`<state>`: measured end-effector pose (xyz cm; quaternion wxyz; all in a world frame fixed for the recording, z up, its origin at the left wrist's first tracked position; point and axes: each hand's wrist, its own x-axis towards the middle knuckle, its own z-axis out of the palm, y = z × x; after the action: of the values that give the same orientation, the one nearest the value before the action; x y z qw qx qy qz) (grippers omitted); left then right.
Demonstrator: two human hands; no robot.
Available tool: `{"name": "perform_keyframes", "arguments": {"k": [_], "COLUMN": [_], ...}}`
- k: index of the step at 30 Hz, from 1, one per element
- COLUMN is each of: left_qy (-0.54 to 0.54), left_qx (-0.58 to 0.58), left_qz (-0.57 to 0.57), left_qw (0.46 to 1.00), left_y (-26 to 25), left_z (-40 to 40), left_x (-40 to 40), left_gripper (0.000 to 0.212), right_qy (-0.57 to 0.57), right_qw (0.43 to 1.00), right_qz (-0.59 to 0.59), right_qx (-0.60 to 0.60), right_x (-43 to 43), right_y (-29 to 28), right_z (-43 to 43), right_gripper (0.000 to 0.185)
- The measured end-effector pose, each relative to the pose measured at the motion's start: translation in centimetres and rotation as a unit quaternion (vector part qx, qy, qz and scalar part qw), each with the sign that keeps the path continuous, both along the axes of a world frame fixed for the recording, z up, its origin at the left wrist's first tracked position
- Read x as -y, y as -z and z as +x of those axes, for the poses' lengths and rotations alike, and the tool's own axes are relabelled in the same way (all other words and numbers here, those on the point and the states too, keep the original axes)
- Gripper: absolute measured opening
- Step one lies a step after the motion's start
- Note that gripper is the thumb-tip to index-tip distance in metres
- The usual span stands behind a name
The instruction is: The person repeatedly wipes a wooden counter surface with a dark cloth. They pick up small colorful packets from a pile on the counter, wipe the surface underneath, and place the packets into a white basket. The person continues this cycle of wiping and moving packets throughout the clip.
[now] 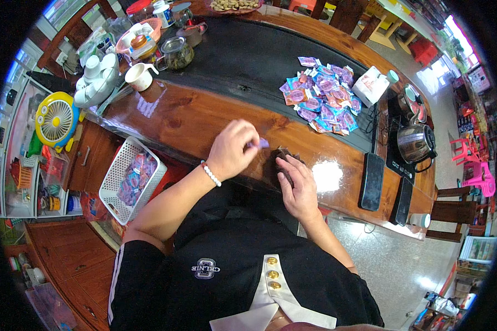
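Observation:
My left hand [234,149], with a white bead bracelet [212,173] at its wrist, is above the front part of the wooden table. Its thumb and fingers pinch a small purple packet [264,143], mostly hidden and slightly blurred. To the right of it, my right hand [297,182] rests over a dark brown bundle [282,154] at the table's edge. The fingers cover most of that bundle, so what it is made of cannot be told. Beyond the hands lies a heap of small purple, blue and orange packets [325,95] on the black tray surface [240,58].
At my left, a white perforated basket [157,171] holds more purple packets. Cups, a glass teapot [177,53] and a toy-like yellow fan [56,118] stand farther left. On the right are two phones [372,182], a steel kettle [416,142] and a tissue pack [370,86].

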<state>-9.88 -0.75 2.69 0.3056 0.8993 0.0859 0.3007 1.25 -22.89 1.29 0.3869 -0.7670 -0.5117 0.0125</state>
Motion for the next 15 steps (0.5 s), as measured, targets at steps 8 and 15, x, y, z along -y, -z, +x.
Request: {"name": "perform_keyframes", "arguments": {"k": [8,15], "left_qy": [0.062,-0.025], "left_qx": [-0.029,-0.001], "left_qz": [-0.062,-0.133], "left_qw": [0.996,0.991], "left_y": [1.7,2.8], "left_z": [-2.7,-1.2], "left_x": [0.0,-0.7], "left_gripper": [0.014,0.011], "right_qy": [-0.061,-0.126], "right_qw": [0.997,0.971], "right_qz": [-0.044,-0.167], "right_qx": [0.014,0.118], "right_x": [-0.2,-2.0], "right_y": [-0.4,-1.6], "right_z": [0.1,0.0], "right_gripper": [0.039,0.045]}}
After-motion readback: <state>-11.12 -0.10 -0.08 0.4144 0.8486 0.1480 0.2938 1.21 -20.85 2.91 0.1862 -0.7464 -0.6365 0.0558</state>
